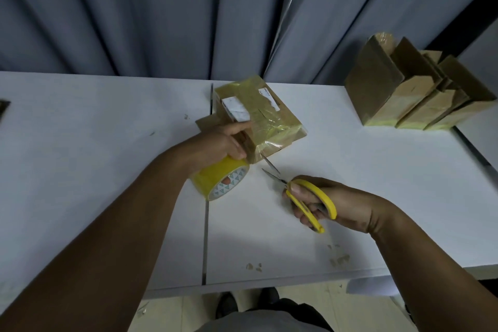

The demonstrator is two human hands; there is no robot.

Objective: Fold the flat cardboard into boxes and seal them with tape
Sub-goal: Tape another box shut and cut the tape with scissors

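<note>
right hand grips yellow scissors, blades parted; left hand clasps the yellow tape roll, forefinger pressing the brown box, which sits on the white table, wrapped in glossy, wrinkled tape with white labels, seemingly sealed

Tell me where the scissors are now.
Head view, right of centre: the right hand grips the yellow-handled scissors above the white table, blades open toward the taped box, beside the tape roll.
</note>
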